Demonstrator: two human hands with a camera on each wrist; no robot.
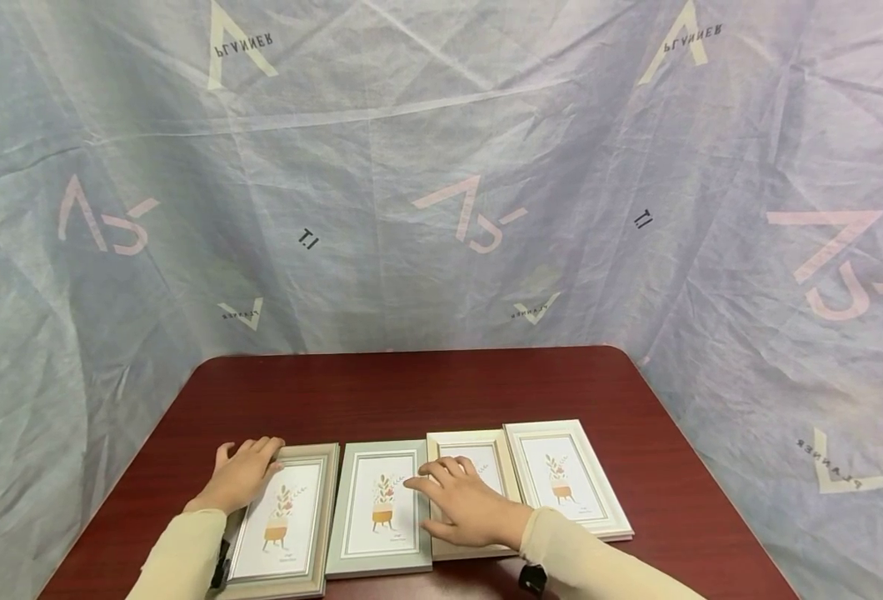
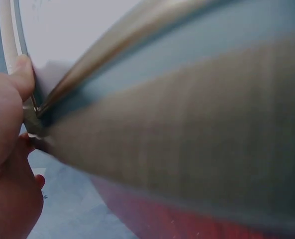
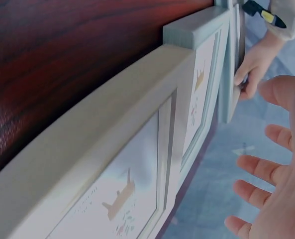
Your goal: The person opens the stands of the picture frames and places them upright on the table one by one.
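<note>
Gripping the champagne picture frame (image 1: 286, 517) by its far left corner in the head view, the left hand (image 1: 237, 479) sits at the row's left end on the counter (image 1: 411, 387). The frame looks stiff, fairly light and smooth, its front perhaps fragile; the rim should hold best. The pale green frame (image 1: 378, 496) crowds its right side.

Left wrist: thumb on the front, other fingers behind, pinching that corner.

Right wrist: the right hand (image 3: 271, 169) has spread fingers, holding nothing, beside the cream frame (image 3: 152, 149).

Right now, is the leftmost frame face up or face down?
Face up: the leftmost frame shows its plant print in the head view.
</note>
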